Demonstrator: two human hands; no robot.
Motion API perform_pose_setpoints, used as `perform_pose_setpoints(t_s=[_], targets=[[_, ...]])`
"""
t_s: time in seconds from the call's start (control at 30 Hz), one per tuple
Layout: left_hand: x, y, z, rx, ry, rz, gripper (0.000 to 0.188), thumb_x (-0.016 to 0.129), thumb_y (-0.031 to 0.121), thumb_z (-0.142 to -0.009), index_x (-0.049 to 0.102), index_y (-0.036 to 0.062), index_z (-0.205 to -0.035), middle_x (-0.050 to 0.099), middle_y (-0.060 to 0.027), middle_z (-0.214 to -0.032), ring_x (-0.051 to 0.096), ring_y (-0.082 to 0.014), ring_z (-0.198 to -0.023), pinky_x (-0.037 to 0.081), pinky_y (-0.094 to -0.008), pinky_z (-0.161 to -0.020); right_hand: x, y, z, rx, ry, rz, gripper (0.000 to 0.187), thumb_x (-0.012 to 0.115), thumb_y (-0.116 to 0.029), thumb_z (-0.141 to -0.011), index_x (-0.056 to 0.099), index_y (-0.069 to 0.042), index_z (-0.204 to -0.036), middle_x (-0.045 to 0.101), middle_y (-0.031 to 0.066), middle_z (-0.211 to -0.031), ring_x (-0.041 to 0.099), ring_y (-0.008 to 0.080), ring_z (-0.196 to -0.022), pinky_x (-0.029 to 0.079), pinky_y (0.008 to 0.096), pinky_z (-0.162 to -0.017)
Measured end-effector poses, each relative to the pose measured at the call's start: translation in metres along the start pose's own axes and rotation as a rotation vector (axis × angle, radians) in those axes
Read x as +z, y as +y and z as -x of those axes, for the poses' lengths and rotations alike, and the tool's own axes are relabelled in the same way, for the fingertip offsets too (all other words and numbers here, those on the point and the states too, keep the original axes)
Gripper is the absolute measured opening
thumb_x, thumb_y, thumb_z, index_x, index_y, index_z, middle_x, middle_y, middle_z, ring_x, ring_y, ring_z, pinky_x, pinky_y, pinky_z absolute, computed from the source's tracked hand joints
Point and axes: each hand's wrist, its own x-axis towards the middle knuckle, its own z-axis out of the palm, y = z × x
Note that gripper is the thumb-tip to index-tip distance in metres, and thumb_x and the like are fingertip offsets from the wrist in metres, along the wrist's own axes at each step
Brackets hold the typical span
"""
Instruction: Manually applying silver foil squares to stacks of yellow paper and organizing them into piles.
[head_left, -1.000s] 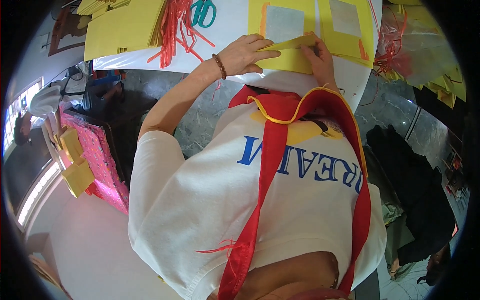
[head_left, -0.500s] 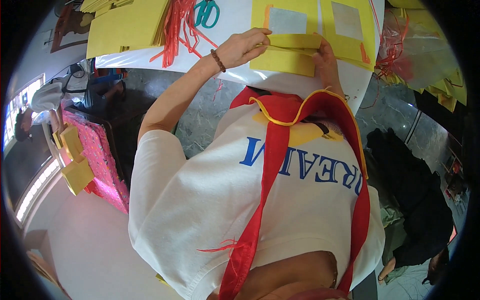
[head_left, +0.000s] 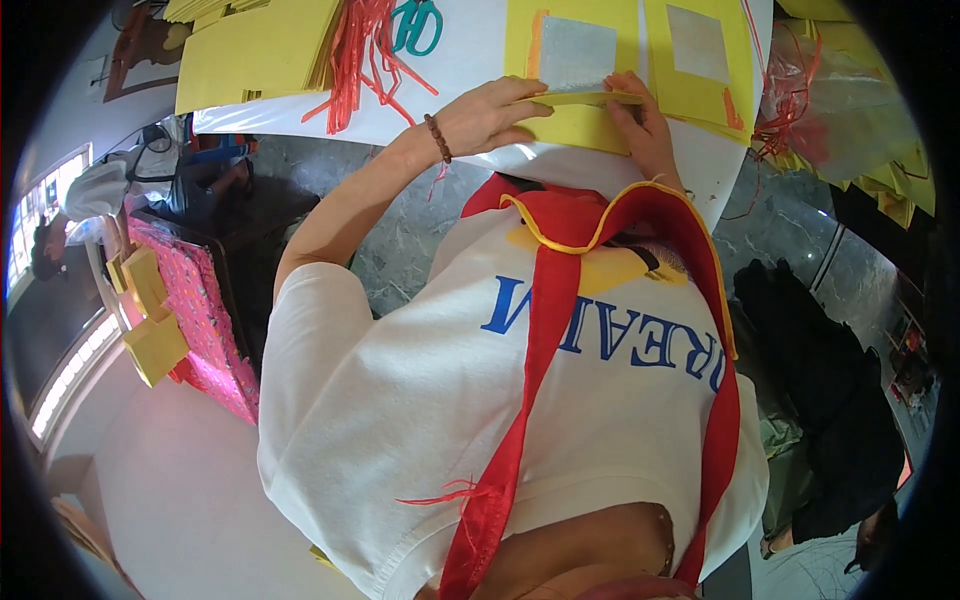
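Observation:
A yellow paper sheet (head_left: 577,128) lies on the white table in front of me, with a raised fold standing up across it. My left hand (head_left: 490,115), a beaded bracelet on its wrist, pinches the fold's left end. At the right end my right hand (head_left: 645,125) holds the same fold between thumb and fingers. Just beyond the fold is a silver rectangle (head_left: 578,55) with an orange strip on its left side. To the right lies another yellow sheet (head_left: 695,85) with a similar silver patch and an orange mark.
A stack of yellow paper (head_left: 255,60) lies at the table's far left, beside red plastic strings (head_left: 352,80) and green-handled scissors (head_left: 417,27). A clear plastic bag (head_left: 815,95) sits past the right edge. People (head_left: 95,190) are at the left and right.
The upright fold has tipped and now shows as a narrow edge. My left hand has shifted slightly down, and my right fingers have curled over the fold's right end.

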Motion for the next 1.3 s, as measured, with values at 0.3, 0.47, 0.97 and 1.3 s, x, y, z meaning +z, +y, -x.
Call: perform_pose_setpoints(t_s=[0.3,0.47,0.97,1.3], targets=[[0.001,-0.002,0.002,0.037,-0.129,-0.053,0.055,0.069,0.020,-0.070,0.045,0.0081,-0.118,0.044,-0.0158,-0.123,0.043,-0.0318,-0.113,0.037,-0.0396,-0.094,-0.003,0.004,-0.001,0.069,-0.019,-0.142,0.034,0.052,-0.015,-0.088,0.050,-0.002,-0.119,0.054,0.0060,-0.118,0.034,0.0197,-0.125,0.026,0.0314,-0.102],[-0.007,-0.001,-0.001,0.064,-0.084,0.014,0.040,0.066,0.017,-0.076,0.051,0.0083,-0.112,0.046,-0.0160,-0.122,0.048,-0.0318,-0.107,0.043,-0.0373,-0.089,-0.004,0.000,-0.001,0.069,-0.013,-0.117,0.036,0.051,-0.015,-0.089,0.048,0.000,-0.121,0.052,0.0066,-0.121,0.037,0.0172,-0.122,0.027,0.0307,-0.102],[-0.007,0.003,-0.008,-0.242,0.392,0.277,0.057,0.069,0.019,-0.075,0.039,0.0033,-0.121,0.048,-0.0182,-0.118,0.053,-0.0294,-0.102,0.045,-0.0358,-0.082,0.003,0.006,0.002,0.144,0.112,-0.145,0.053,0.062,-0.012,-0.082,0.037,0.002,-0.128,0.053,0.0088,-0.115,0.051,0.0139,-0.101,0.040,0.0262,-0.088],[0.018,-0.016,-0.006,-0.414,0.361,0.140,0.076,0.073,0.011,-0.061,0.036,0.0067,-0.127,0.047,-0.0159,-0.119,0.043,-0.0353,-0.104,0.035,-0.0414,-0.089,0.014,-0.004,0.000,-0.081,0.209,-0.065,0.078,0.071,-0.002,-0.070,0.025,-0.005,-0.133,0.039,0.0098,-0.129,0.041,0.0215,-0.116,0.034,0.0330,-0.098]])
